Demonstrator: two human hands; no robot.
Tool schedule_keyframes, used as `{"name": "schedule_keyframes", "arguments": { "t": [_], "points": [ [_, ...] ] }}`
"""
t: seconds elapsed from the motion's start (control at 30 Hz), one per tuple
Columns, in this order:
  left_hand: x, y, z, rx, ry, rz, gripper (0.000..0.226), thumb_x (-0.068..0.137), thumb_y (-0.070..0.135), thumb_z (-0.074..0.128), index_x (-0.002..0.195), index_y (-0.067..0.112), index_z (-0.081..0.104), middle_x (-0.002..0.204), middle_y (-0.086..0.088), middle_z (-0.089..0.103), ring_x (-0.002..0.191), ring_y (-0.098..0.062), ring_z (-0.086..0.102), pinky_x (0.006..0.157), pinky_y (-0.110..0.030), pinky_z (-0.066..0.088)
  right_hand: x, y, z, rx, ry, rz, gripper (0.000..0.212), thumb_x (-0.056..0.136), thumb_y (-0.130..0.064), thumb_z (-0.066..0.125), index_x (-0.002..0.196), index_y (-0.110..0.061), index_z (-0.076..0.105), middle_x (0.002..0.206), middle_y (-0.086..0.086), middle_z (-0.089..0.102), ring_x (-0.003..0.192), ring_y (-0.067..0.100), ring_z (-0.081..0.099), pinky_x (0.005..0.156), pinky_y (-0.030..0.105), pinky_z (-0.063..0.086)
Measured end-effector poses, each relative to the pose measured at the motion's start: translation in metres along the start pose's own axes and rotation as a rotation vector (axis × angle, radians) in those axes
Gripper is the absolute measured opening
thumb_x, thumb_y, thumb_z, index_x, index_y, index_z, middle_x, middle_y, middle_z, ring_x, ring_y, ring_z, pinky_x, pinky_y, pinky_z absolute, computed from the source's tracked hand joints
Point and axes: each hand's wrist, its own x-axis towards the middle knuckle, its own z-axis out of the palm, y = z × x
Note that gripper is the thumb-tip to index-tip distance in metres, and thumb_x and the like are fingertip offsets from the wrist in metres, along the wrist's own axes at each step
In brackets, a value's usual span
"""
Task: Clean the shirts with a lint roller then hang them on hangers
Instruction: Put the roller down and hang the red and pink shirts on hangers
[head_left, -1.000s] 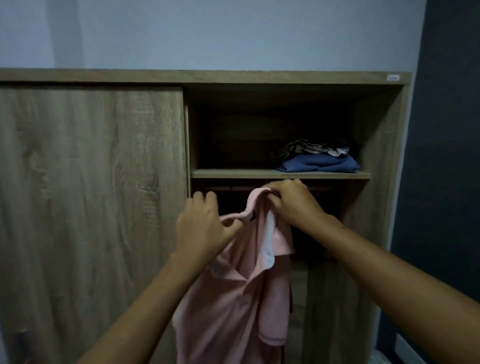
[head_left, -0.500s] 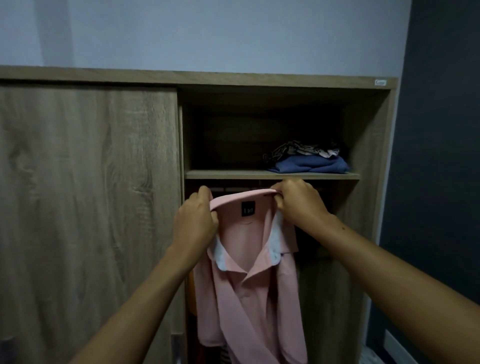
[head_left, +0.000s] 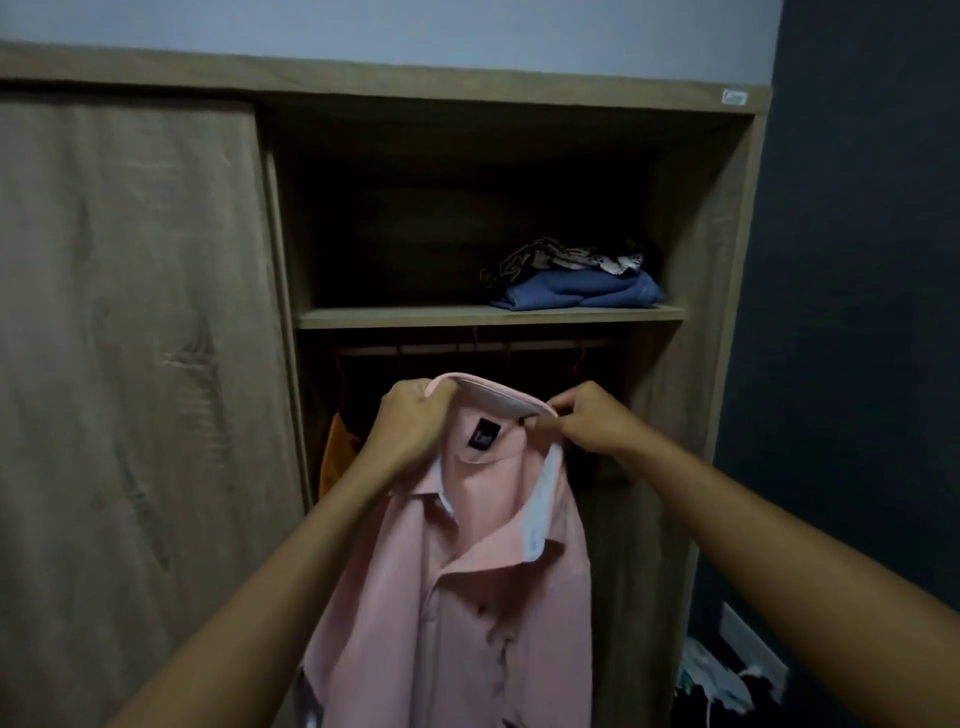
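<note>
A pink collared shirt (head_left: 467, 597) with a dark neck label hangs open in front of the wardrobe, its front facing me. My left hand (head_left: 413, 423) grips the left end of its collar. My right hand (head_left: 589, 421) pinches the right end of the collar. Both hands hold it just below the hanging rail (head_left: 467, 348), where several thin hanger hooks show. No hanger is visible inside the shirt. No lint roller is in view.
The wooden wardrobe (head_left: 488, 91) has its sliding door (head_left: 130, 364) covering the left half. Folded clothes (head_left: 576, 283) lie on the shelf (head_left: 488, 315). An orange garment (head_left: 337, 457) hangs at the left inside. A dark wall (head_left: 857, 312) stands on the right, with clutter at its base.
The shirt went from bunched between my hands to spread flat with the collar stretched wide. My hands have moved apart and slightly lower below the rail; the view has come closer.
</note>
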Motion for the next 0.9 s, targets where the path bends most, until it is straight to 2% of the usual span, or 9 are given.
{"name": "schedule_keyframes", "arguments": {
  "t": [0.1,0.17,0.27,0.33,0.4,0.47,0.53,0.73,0.9],
  "points": [
    [0.021,-0.007,0.025,-0.074,-0.003,-0.026,0.040,0.093,0.034,0.046,0.078,0.006,0.070,0.075,-0.013,0.069,0.064,-0.016,0.056,0.058,-0.031,0.044,0.009,0.026,-0.004,0.179,-0.169,-0.034,0.020,0.084,-0.034,0.077,0.096,-0.017,0.079,0.088,0.007,0.076,0.071,0.010,0.060,0.058,0.021,0.045],
    [0.035,-0.013,0.045,-0.064,-0.029,-0.045,0.042,0.088,0.041,0.043,0.074,0.011,0.069,0.074,-0.009,0.070,0.068,-0.020,0.062,0.064,-0.036,0.049,0.026,0.046,-0.005,0.247,-0.061,-0.024,0.024,0.086,-0.039,0.075,0.086,-0.014,0.077,0.075,0.001,0.071,0.064,0.009,0.057,0.055,0.021,0.043],
    [0.054,-0.021,0.074,-0.049,-0.060,-0.053,0.041,0.088,0.041,0.045,0.058,0.014,0.057,0.060,-0.001,0.060,0.062,-0.022,0.056,0.063,-0.038,0.044,0.068,0.084,-0.004,0.037,0.217,-0.018,0.030,0.088,-0.035,0.073,0.072,-0.010,0.069,0.066,0.001,0.067,0.057,0.009,0.056,0.060,0.023,0.043],
    [0.067,-0.025,0.091,-0.066,-0.068,-0.067,0.042,0.084,0.042,0.047,0.059,0.010,0.056,0.057,-0.004,0.058,0.060,-0.027,0.059,0.061,-0.041,0.047,0.095,0.110,-0.005,-0.111,0.298,0.040,0.020,0.089,-0.027,0.072,0.076,-0.014,0.064,0.075,0.001,0.068,0.068,0.012,0.063,0.065,0.026,0.048],
    [0.081,-0.031,0.107,-0.074,-0.066,-0.080,0.045,0.083,0.043,0.048,0.066,0.003,0.061,0.060,-0.013,0.062,0.066,-0.034,0.066,0.063,-0.045,0.053,0.118,0.132,-0.008,-0.219,0.316,0.100,0.012,0.086,-0.024,0.071,0.088,-0.019,0.060,0.092,0.003,0.067,0.088,0.021,0.066,0.075,0.033,0.054],
    [0.093,-0.036,0.119,-0.040,-0.051,-0.060,0.043,0.089,0.036,0.050,0.072,-0.001,0.063,0.069,-0.020,0.068,0.070,-0.035,0.069,0.062,-0.040,0.052,0.136,0.149,-0.013,-0.405,0.322,0.141,0.027,0.086,-0.027,0.069,0.110,-0.019,0.059,0.115,0.009,0.060,0.110,0.028,0.057,0.088,0.039,0.052],
    [0.107,-0.043,0.130,-0.029,-0.063,-0.043,0.043,0.089,0.037,0.049,0.071,0.000,0.064,0.069,-0.020,0.068,0.064,-0.032,0.067,0.063,-0.042,0.053,0.151,0.162,-0.016,-0.509,0.309,0.195,0.044,0.088,-0.030,0.067,0.126,-0.012,0.055,0.127,0.013,0.055,0.121,0.032,0.049,0.095,0.043,0.049],
    [0.132,-0.054,0.154,-0.023,-0.072,-0.077,0.048,0.079,0.045,0.046,0.069,0.000,0.060,0.060,-0.009,0.058,0.058,-0.020,0.052,0.060,-0.040,0.047,0.178,0.199,-0.012,-0.526,0.154,0.366,0.033,0.091,-0.032,0.065,0.114,-0.008,0.062,0.121,0.016,0.064,0.111,0.035,0.062,0.085,0.039,0.051],
    [0.138,-0.061,0.166,-0.026,-0.069,-0.083,0.044,0.080,0.045,0.047,0.060,0.006,0.054,0.055,-0.001,0.052,0.054,-0.017,0.047,0.056,-0.034,0.041,0.194,0.209,-0.005,-0.326,0.225,0.408,0.035,0.095,-0.031,0.058,0.116,-0.003,0.064,0.122,0.023,0.064,0.113,0.041,0.062,0.090,0.041,0.051]
  ]
}}
